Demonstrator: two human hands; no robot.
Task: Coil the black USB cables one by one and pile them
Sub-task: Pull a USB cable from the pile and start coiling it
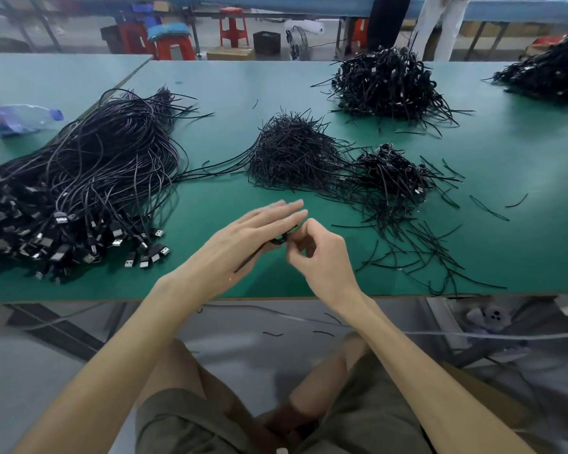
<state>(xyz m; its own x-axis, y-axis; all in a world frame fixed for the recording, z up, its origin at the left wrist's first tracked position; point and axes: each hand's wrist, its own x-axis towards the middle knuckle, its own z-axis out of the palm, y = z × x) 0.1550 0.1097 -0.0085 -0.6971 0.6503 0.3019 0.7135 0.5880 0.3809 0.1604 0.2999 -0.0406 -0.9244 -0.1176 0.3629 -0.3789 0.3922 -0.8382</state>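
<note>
One cable (277, 241) — left hand (253, 239) straight-fingered against it, right hand (317, 255) pinching its loop. If that pinch slackens, the loop could spring apart.

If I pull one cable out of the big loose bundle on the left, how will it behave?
Probably floppy: the strands in the loose bundle droop in long curves. Likely to snag, since they cross and tangle. The plug ends look bulkier, so they may drag.
</note>
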